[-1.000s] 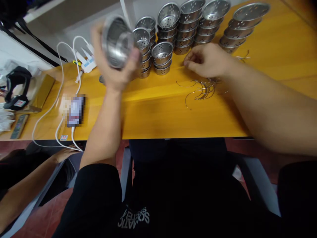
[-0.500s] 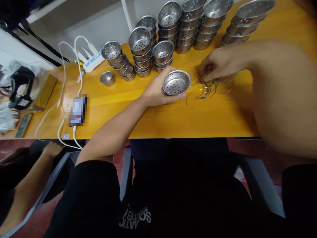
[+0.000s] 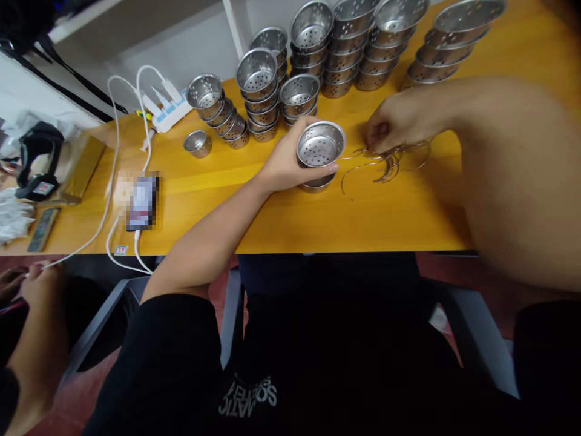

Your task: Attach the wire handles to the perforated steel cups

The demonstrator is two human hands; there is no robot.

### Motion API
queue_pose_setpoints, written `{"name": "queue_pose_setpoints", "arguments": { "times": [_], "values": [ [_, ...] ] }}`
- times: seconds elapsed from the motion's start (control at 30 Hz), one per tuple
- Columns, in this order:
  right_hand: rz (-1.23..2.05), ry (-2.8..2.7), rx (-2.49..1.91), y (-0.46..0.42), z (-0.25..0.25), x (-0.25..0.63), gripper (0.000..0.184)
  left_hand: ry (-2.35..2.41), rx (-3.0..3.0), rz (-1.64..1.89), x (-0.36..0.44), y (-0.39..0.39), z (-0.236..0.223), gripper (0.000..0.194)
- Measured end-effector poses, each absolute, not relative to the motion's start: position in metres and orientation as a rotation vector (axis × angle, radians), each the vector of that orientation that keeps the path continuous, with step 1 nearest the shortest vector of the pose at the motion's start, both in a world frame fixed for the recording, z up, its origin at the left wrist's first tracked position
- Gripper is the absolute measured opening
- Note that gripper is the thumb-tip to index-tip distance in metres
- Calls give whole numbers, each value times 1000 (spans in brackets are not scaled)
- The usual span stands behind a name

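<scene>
In the head view, our left hand [image 3: 285,158] is gripping a cup [image 3: 321,144], fingers and thumb wrapping its side, and what looks like a lower cup [image 3: 318,186] is showing beneath it. The cup is facing mouth up over the near part of the table [image 3: 290,224]; we cannot tell whether its base is touching the wood. Our right hand [image 3: 399,121] is hanging low over the wires [image 3: 391,166], just right of the cup, its fingers curling together; we cannot tell whether a wire is sitting between them.

The wires are lying crossed, so lifting one could drag others along. Our left hand is holding the cup mostly from one side, so a push on the rim could twist it or work the lower cup loose. Our right forearm is crossing in front of the right stack [image 3: 447,57], whose cups are leaning, so a careless swing could topple them.

Around us, the front stack [image 3: 299,100] is standing just behind our left hand, leaving little room that way. The back stacks [image 3: 311,57] are lining the far side; the left stack [image 3: 222,115] is leaning, and a small cup [image 3: 198,144] is sitting beside it. Farther left, cables [image 3: 115,130] are running between a power strip [image 3: 175,115] and a phone [image 3: 143,203] and over the edge, where our elbow could snag them. A co-worker's hand [image 3: 42,283] is showing beyond that edge, well apart from ours.
</scene>
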State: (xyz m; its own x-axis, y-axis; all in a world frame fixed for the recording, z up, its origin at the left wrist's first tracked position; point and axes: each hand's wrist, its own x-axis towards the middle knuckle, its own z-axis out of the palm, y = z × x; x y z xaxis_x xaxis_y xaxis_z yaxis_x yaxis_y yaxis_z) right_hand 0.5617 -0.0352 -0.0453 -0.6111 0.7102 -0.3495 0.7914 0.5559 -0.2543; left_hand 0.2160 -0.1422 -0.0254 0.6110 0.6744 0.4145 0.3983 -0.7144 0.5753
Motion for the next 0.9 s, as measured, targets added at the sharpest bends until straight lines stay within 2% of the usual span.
{"name": "queue_pose_setpoints", "arguments": {
  "times": [0.23,0.43,0.7,0.9],
  "values": [
    [-654,2575,1234,-43,-41,554,44,882,2383,1048,203,-101,-49,97],
    [-706,2631,1178,-48,-32,560,46,835,2301,1038,198,-89,-54,94],
    [-685,2721,1222,-58,-17,549,32,874,2234,1007,199,-93,-48,95],
    [-708,2834,1228,-54,-22,548,29,873,2175,1037,201,-93,-49,96]
  ]
}}
